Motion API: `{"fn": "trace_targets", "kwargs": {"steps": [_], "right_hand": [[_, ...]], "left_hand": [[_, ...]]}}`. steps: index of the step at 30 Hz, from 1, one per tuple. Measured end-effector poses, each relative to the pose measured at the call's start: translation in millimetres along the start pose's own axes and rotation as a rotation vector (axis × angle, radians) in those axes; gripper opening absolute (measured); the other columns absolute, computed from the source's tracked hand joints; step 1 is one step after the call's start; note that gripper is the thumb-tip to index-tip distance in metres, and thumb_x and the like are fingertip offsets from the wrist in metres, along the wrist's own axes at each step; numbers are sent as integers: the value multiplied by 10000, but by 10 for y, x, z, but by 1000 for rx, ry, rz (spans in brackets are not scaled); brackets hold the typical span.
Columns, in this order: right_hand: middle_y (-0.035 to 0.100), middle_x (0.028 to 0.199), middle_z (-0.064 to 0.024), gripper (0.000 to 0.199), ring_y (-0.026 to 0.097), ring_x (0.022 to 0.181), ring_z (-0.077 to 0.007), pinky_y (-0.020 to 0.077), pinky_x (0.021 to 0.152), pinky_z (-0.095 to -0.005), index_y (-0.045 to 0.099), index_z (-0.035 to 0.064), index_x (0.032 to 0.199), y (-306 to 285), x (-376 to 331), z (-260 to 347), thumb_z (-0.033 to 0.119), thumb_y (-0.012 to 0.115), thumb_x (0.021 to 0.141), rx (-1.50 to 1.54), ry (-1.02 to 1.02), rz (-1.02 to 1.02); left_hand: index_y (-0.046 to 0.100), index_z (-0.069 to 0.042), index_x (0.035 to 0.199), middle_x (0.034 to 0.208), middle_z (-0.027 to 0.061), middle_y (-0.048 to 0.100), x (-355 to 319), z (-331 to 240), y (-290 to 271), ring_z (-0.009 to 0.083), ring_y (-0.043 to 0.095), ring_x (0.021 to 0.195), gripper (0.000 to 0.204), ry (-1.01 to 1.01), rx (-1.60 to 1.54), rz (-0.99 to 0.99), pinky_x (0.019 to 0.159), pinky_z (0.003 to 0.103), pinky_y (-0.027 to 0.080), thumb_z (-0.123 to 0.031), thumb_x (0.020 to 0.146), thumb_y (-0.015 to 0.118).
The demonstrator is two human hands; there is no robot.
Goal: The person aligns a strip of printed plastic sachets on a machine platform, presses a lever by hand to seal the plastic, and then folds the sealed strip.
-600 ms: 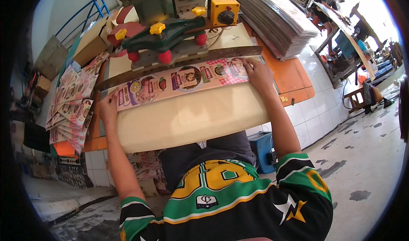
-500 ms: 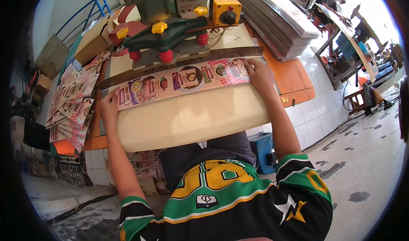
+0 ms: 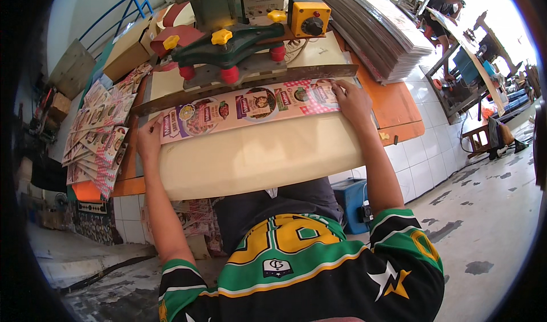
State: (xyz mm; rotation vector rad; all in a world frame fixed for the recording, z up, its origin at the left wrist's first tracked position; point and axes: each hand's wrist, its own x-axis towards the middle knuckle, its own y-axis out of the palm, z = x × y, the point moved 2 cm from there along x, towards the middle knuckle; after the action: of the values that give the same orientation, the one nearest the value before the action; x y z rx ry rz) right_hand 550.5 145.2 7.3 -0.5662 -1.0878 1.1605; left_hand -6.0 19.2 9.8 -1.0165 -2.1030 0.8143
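A long printed strip [image 3: 228, 114] with food pictures and a pink checked end lies along the front of a press's metal bar [image 3: 250, 88]. Below it a smooth cream sheet [image 3: 256, 151] spreads toward me and curves down over the table's front edge; whether strip and sheet are one piece I cannot tell. My left hand [image 3: 149, 142] pinches the strip's left end between thumb and bent fingers. At the opposite end, my right hand [image 3: 352, 102] grips the strip's corner, thumb on top, some fingers hidden. Above the bar stands the press head [image 3: 233, 54], dark green with yellow knobs and red posts.
Printed pieces [image 3: 99, 128] lie heaped at the left, near a cardboard box [image 3: 128, 45]. A yellow control box [image 3: 309, 17] sits beside the press. Behind right rises a tall stack of flat sheets [image 3: 376, 31]. Farther off, another person [image 3: 441, 11] is by a bench.
Both hands keep hold of the strip's ends, and strip and sheet lie much as before. The whole view has shifted slightly.
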Motion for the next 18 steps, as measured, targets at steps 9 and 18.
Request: {"fn": "trace_targets", "kwargs": {"steps": [9, 18], "right_hand": [[771, 959, -170, 316, 728, 925, -385, 542, 812, -498, 793, 218, 1130, 9, -23, -38, 431, 592, 1013, 34, 11, 15], [762, 937, -185, 320, 725, 881, -388, 548, 807, -495, 753, 243, 1246, -215, -175, 79, 398, 586, 1022, 36, -12, 126]], "left_hand": [[775, -140, 1235, 1069, 179, 774, -21, 136, 29, 286, 746, 946, 333, 44, -40, -32, 854, 348, 538, -358, 1024, 637], [750, -107, 1275, 1114, 204, 762, -290, 158, -13, 315, 733, 1000, 351, 22, -65, -52, 896, 365, 535, -311, 1026, 611]]}}
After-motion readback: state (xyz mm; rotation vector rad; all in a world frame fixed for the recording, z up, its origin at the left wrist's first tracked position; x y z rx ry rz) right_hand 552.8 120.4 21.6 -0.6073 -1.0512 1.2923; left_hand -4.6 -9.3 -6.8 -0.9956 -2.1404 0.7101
